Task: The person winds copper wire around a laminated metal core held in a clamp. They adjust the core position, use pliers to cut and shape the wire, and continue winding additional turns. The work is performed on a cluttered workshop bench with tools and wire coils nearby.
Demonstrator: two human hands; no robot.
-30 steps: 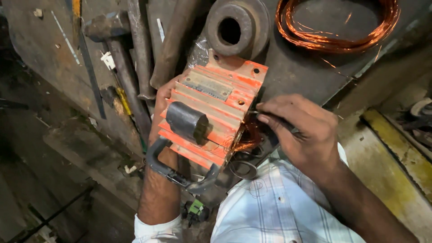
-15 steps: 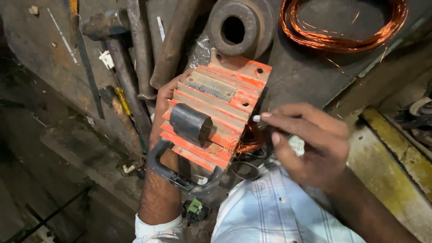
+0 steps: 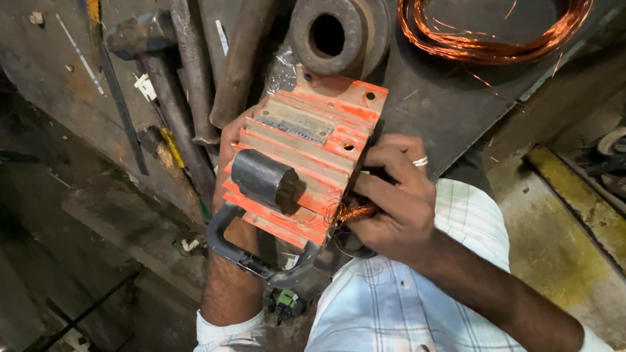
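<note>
Orange housing (image 3: 306,163): finned metal casing, paint chipped, held tilted over the lap, just below the dark steel ring (image 3: 336,32) on the bench.
Black cylinder (image 3: 264,179): fixed to the finned face, jutting toward the camera.
Black handle (image 3: 251,261): looped bar at the casing's lower end, lying across the left forearm.
Nameplate (image 3: 297,124): grey strip on the upper fins, lettering too small to read.
Left hand (image 3: 231,140): behind the casing's left edge, mostly hidden; fingers curled round that edge, clamped on the casing.
Right hand (image 3: 394,199): against the casing's right side, ring on one finger; fingertips drawn together, pinched on the copper strands (image 3: 352,214).
Copper strands: frayed tuft sticking out at the casing's lower right corner, touching the fingertips.
Copper wire coil (image 3: 495,36): loose hoop on the dark bench top, well apart from both hands.
Hammer (image 3: 147,42): leaning at upper left, beside rusty bars (image 3: 238,65).
Shirt (image 3: 417,300): pale checked cloth beneath the right forearm.
</note>
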